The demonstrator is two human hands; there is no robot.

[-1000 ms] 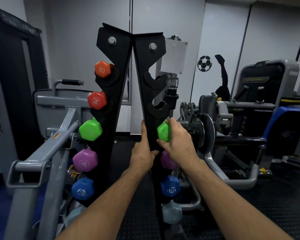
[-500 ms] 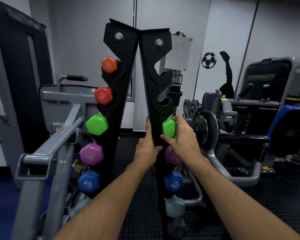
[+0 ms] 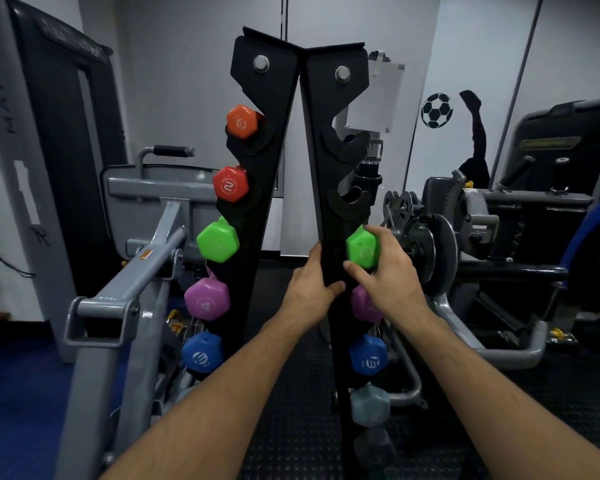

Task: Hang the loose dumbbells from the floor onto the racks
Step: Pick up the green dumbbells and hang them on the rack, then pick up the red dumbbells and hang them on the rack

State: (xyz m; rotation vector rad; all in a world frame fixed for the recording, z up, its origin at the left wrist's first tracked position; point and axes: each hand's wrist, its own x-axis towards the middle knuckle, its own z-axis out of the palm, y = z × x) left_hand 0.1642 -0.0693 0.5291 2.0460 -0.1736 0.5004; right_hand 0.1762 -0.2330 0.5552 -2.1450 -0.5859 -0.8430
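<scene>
Green dumbbell [image 3: 361, 249] sits at the third slot of the right rack upright [image 3: 329, 168], right hand [image 3: 385, 271] wrapped around its hex head, fingers curled over top and side; left hand [image 3: 310, 284] grips the upright's edge just beside it, thumb across the front, two upper cradles bare above

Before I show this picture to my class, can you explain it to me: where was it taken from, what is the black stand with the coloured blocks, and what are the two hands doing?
The camera sits on a person's head, so you see their own arms. The black stand is a rack for small dumbbells; each coloured block is one dumbbell's end resting in a notch. The right hand grips a green dumbbell at the right rack panel. The left hand grips that panel's edge. The two notches above are empty. Gym machines stand around.
</scene>
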